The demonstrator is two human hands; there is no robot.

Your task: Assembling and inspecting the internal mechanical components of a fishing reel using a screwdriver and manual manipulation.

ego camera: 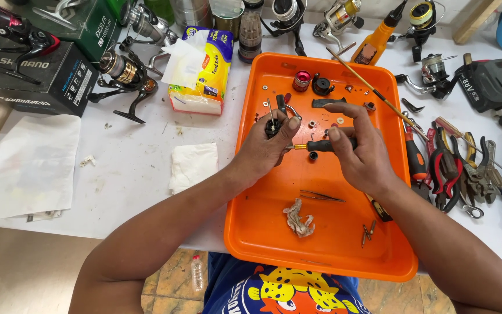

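Head view: over the orange tray (251, 232) on the worktop, the left hand (265, 145) has its grip closed around a small dark reel part (272, 127), and the right hand (362, 148) pinches a black-handled screwdriver (323, 145) against it. Screws and washers (326, 119) already lie loose; reassembly seems unfinished.

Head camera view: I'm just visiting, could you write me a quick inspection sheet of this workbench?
Surface: white table with an orange tray at the front edge.
Job's things: left hand grips a small dark reel part; right hand holds a black-handled screwdriver, its tip at the part.
Clutter: tweezers, a crumpled rag, washers and screws in the tray; pliers to the right; fishing reels, boxes and a tissue pack behind.
Grippers: both hands closed on their items.
Cables: nothing seen.
Surroundings: tiled floor with a plastic bottle below.
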